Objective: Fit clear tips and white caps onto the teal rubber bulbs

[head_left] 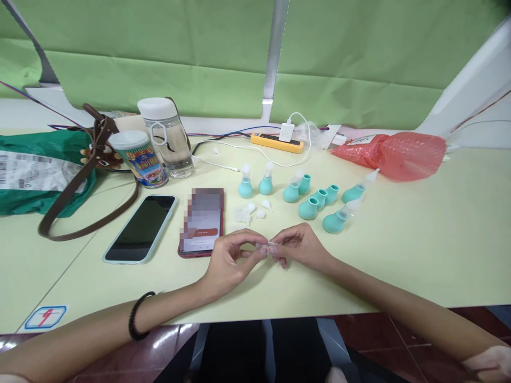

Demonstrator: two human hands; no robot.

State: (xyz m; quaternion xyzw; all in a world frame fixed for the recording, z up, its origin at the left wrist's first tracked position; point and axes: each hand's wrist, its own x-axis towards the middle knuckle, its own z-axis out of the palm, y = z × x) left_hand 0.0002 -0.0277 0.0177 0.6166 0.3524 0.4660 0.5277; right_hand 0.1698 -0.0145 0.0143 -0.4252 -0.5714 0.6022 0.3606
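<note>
My left hand [235, 259] and my right hand [300, 246] meet above the table [419, 239], fingertips pinching a small clear piece [266, 245] between them. Just behind the hands lie small white and clear parts [260, 214] and a clear piece [241, 214]. Further back stand teal bulbs with clear tips, one [245, 186] at the left and another [265, 183] beside it. Open teal bulbs without tips, such as one [308, 207], sit to the right. Two tipped bulbs [335, 222] [353, 193] lean over at the far right of the group.
Two phones [141, 229] [204, 223] lie left of my hands. Behind them stand a patterned cup [143, 162] and a water bottle [173, 143]. A green package [43, 170] with a brown strap [69, 213] is far left. A power strip [259, 140] and red bag [411, 156] sit at the back.
</note>
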